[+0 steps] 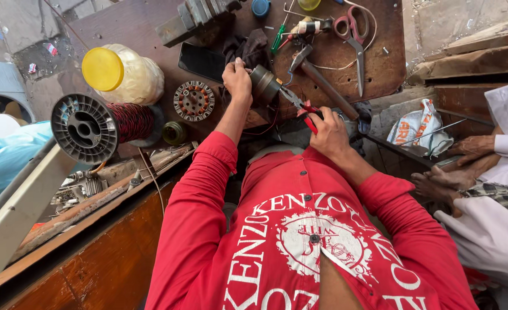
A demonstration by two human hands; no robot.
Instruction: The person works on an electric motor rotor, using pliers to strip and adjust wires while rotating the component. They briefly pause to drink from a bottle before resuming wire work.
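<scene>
Left hand (237, 78) grips a small cylindrical motor part (264, 84) at the bench's edge; right hand (329, 133), at its 4 o'clock, clasps red-handled pliers (300, 104), tips at the part's wires; work appears midway; wire spool (101, 126) at 9 o'clock.

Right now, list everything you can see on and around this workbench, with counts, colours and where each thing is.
motor part: 1, dark grey, bench centre, in left hand
pliers: 1, red handles, in right hand
wire spool: 1, grey with reddish wire, bench left
plastic jar: 1, yellow lid, behind spool
stator core: 1, grey-orange, bench middle
scissors: 1, red handles, bench far right
hammer: 1, steel, beside scissors
phone: 1, black, bench middle
left hand: gripping motor part
right hand: gripping pliers
</scene>
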